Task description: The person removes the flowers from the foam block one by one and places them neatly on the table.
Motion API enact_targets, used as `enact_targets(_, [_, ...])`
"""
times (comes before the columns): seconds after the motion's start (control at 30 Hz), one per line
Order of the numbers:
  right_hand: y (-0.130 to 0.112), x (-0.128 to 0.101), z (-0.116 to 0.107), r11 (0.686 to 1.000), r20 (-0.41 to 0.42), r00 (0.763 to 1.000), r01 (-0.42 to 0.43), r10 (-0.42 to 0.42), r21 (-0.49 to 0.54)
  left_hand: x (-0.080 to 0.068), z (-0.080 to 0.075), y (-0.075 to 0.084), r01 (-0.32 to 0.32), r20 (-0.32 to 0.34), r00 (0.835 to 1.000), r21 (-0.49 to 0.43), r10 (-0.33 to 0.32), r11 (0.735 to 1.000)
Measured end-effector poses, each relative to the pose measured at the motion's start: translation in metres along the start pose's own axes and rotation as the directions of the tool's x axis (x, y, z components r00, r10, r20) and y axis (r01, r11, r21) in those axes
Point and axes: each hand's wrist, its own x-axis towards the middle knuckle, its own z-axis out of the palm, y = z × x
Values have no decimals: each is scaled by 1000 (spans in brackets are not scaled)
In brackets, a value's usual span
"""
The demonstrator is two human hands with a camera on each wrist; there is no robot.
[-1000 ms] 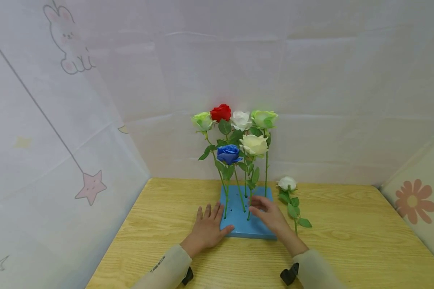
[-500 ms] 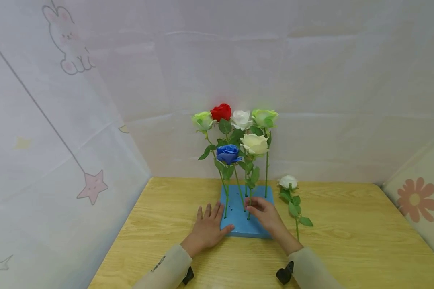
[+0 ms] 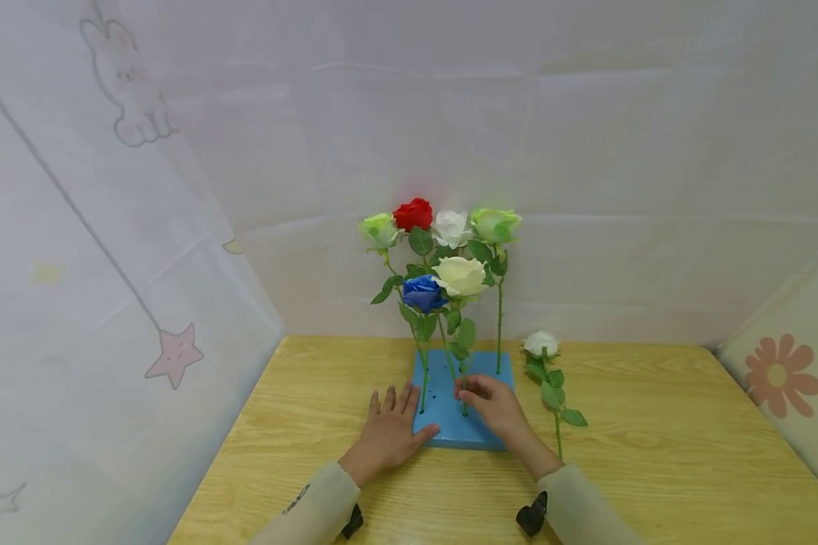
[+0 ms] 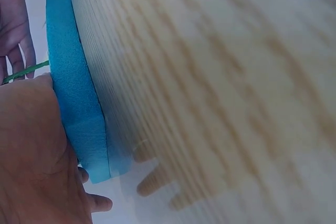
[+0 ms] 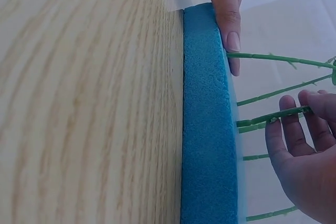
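Observation:
My right hand (image 3: 496, 411) pinches the lower stem of a cream rose (image 3: 460, 277), which stands in a blue foam block (image 3: 450, 433). In the right wrist view, thumb and fingers are around that green stem (image 5: 286, 113), just above the foam. My left hand (image 3: 387, 436) lies with fingers spread at the block's left edge, its thumb on the front corner. A blue rose (image 3: 423, 293) stands in the foam left of the cream one. Behind them rise a red rose (image 3: 413, 215), a white rose (image 3: 451, 228) and two pale green roses (image 3: 495, 225).
A loose white rose (image 3: 541, 344) lies on the wooden table (image 3: 654, 424), to the right of the block. A pale printed cloth (image 3: 586, 151) hangs close behind the table. Small holes dot the foam's top.
My right hand has taken hold of the cream rose's stem and moved slightly left. The bloom has shifted left and a little lower, now overlapping the blue rose. My left hand stays in place.

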Motion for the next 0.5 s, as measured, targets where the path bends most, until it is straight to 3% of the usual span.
enact_targets(0.23, [-6,-4,-3,999,2,1000,-12,12,31,-1,9,-3,-10,-34,999,-6,10,1000])
enact_targets(0.5, [-19,-7,-12,997,17,1000,1,-3,82,0,5,-4,-10,-42,999,13,10,1000])
